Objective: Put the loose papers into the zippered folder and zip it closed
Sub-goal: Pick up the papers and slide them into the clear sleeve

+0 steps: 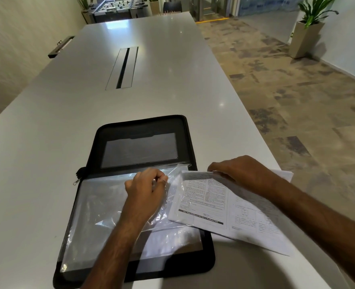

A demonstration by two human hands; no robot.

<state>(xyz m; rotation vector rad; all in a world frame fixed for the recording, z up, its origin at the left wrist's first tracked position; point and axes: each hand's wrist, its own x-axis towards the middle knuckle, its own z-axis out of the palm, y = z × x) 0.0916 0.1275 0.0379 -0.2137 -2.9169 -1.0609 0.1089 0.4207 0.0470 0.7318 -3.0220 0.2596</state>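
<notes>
The zippered folder (139,142) is lying open on the tabletop (47,122), spine running left to right. The left hand (145,188) is pinching the clear sleeve (101,207) at its right edge, lifting the mouth. Just right of the folder, the right hand (241,170), fingers curled, is gripping the loose papers (224,209), long axis slanting toward that mouth, so they look set to slide leftward.

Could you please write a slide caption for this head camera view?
Left hand pinches open a clear sleeve in the unzipped folder while right hand holds printed papers.
</notes>
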